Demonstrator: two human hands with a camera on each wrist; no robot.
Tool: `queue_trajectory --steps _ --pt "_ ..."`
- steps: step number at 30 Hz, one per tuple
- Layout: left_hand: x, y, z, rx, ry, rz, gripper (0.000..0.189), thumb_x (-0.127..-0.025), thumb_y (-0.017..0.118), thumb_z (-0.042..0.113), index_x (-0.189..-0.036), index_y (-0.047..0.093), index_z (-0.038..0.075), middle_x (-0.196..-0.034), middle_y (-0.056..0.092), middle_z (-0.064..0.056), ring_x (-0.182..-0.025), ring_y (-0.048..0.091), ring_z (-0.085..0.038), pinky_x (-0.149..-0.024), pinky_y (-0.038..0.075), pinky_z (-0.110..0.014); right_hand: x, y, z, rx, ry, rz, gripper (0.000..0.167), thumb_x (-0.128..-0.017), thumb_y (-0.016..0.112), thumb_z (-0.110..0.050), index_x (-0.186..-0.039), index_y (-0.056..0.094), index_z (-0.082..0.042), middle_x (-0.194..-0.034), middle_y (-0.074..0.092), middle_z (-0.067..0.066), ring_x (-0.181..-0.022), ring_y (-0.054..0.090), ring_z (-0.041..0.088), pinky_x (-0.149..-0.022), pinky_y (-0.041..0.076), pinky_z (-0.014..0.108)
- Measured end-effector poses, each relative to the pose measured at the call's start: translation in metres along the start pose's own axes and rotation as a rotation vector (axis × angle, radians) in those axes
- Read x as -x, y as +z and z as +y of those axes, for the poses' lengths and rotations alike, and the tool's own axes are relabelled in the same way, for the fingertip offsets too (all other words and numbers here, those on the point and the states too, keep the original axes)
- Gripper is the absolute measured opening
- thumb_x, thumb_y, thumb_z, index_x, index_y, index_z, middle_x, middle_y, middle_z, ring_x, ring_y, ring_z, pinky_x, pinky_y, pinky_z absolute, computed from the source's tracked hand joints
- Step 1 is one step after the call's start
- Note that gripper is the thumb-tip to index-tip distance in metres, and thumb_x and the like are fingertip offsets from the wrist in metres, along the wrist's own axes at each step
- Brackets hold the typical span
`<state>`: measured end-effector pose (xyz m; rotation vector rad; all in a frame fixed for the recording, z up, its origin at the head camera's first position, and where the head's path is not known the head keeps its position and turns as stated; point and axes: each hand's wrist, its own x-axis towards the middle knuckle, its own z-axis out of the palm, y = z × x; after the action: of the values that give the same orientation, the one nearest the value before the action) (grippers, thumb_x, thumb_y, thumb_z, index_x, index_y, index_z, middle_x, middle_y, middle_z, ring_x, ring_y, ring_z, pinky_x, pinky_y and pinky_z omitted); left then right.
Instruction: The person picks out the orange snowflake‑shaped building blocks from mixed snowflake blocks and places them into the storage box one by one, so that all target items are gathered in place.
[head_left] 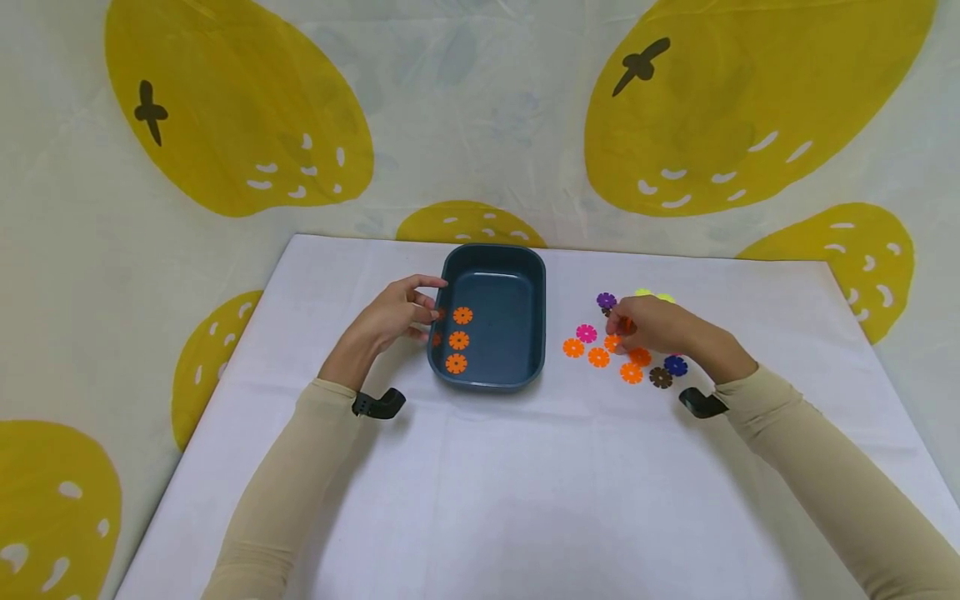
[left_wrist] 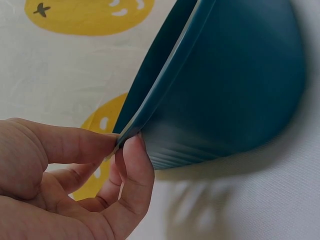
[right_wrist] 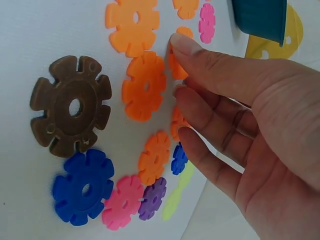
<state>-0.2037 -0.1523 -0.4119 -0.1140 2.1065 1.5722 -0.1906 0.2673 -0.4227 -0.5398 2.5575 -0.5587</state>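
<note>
The left hand pinches the dark-blue tray at its nine o'clock rim; towards three, the right hand, fingers parted, nears an orange notched disc, whose thinness and crowding could cause slipping or dragged neighbouring discs.

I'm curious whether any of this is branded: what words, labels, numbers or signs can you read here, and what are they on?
No readable words, labels, brands, numbers or signs show.
Brown notched disc: tiny marks, too small to read.
Backdrop: yellow fruit drawings, no lettering seen.
</note>
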Motion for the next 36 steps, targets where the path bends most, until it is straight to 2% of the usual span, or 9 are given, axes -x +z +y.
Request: queue_trajectory --steps 13,21,26,29,36 --pt "0.0008 0.0004 -0.0006 0.004 0.007 0.001 0.055 -0.094 0.061 -0.004 -0.141 0.055 0.023 -0.107 0.050 -0.010 -0.100 0.059 -0.028 -0.070 0.058 -0.038 0.0016 -0.0007 -0.0004 0.046 -0.011 -0.017 0.022 -0.086 0.080 -0.009 -0.104 0.066 -0.009 -0.092 0.063 0.003 -0.084 0.058 0.020 -0.074 0.056 0.032" --pt "-0.0002 0.0003 -0.0013 0.000 0.003 0.005 0.054 -0.094 0.061 -0.004 -0.141 0.055 0.024 -0.108 0.051 -0.011 -0.101 0.060 -0.028 -0.068 0.058 -0.037 0.0044 0.0005 -0.0003 -0.026 -0.035 -0.011 0.022 -0.088 0.078 -0.007 -0.102 0.061 -0.008 -0.086 0.061 0.004 -0.077 0.057 0.020 -0.071 0.054 0.031" --pt "-0.0012 0.0003 -0.0017 0.005 0.004 0.005 0.054 -0.094 0.061 -0.004 -0.141 0.056 0.023 -0.108 0.051 -0.011 -0.100 0.060 -0.027 -0.067 0.058 -0.036 0.0036 0.0018 0.0050 0.013 -0.087 -0.005 0.013 -0.089 0.078 -0.008 -0.093 0.066 -0.012 -0.083 0.063 0.001 -0.079 0.057 0.019 -0.070 0.054 0.028" --pt "-0.0011 0.0005 -0.0017 0.008 0.007 0.005 0.054 -0.094 0.061 -0.005 -0.140 0.056 0.023 -0.107 0.051 -0.011 -0.099 0.060 -0.027 -0.067 0.058 -0.036 0.0033 0.0007 0.0074 0.038 -0.109 -0.012 0.011 -0.089 0.078 -0.008 -0.093 0.071 -0.015 -0.083 0.065 -0.001 -0.080 0.057 0.018 -0.071 0.054 0.028" --pt "0.0001 0.0008 -0.0011 0.008 0.009 0.005 0.055 -0.094 0.062 -0.004 -0.141 0.056 0.023 -0.107 0.051 -0.011 -0.098 0.061 -0.027 -0.067 0.058 -0.036 0.0030 -0.0036 0.0070 -0.002 -0.111 -0.062 0.008 -0.090 0.076 -0.009 -0.095 0.075 -0.015 -0.084 0.069 -0.001 -0.078 0.062 0.019 -0.071 0.055 0.027"
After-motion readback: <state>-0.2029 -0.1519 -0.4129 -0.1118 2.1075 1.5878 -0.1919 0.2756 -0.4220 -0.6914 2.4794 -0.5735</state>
